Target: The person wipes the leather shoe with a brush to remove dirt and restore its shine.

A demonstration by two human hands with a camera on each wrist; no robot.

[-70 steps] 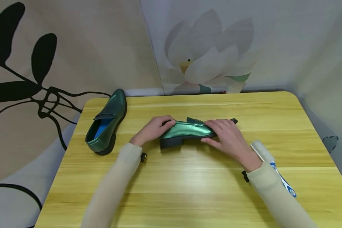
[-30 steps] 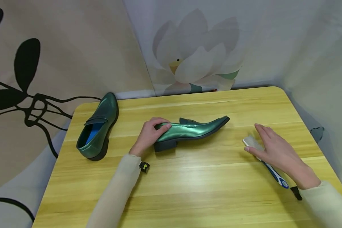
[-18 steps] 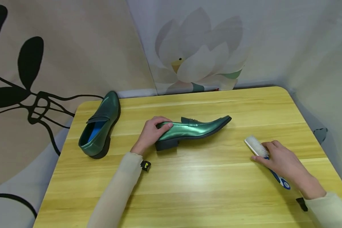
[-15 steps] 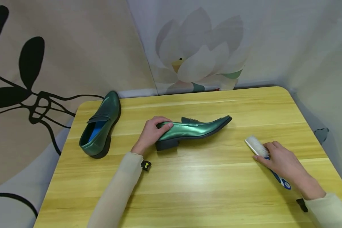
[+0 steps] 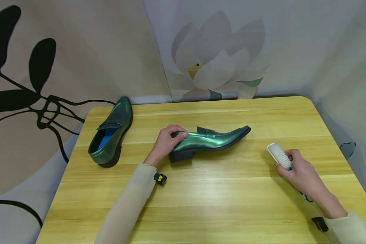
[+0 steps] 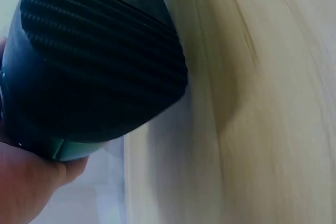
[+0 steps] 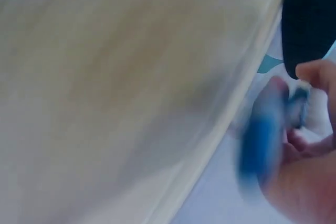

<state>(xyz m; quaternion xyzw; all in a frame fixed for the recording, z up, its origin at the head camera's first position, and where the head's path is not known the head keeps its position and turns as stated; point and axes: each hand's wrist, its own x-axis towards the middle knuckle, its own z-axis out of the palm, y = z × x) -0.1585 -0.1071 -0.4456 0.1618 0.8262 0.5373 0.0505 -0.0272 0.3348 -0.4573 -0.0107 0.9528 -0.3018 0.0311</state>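
Observation:
My left hand (image 5: 166,144) grips a metallic green loafer (image 5: 211,140) round the back of its heel, thumb on the near side. The toe points right, and the black sole faces down and a little toward me. In the left wrist view the ridged black heel (image 6: 100,61) fills the upper left. Over on the right, my right hand (image 5: 303,174) holds a brush (image 5: 279,156) by its handle, white bristles turned upward. Most of the handle is hidden by the hand; its blue end (image 7: 260,145) shows blurred in the right wrist view.
A second green loafer (image 5: 111,137) with a blue insole stands at the table's left back corner, toe pointing away. The wooden table (image 5: 219,206) ends at a cloth-covered wall (image 5: 109,51) behind. Black wrist cameras (image 5: 160,179) sit at both cuffs.
My right hand has left the loafer's front, moved right and taken hold of the brush, which is now raised and turned a little. My left hand keeps its grip at the heel.

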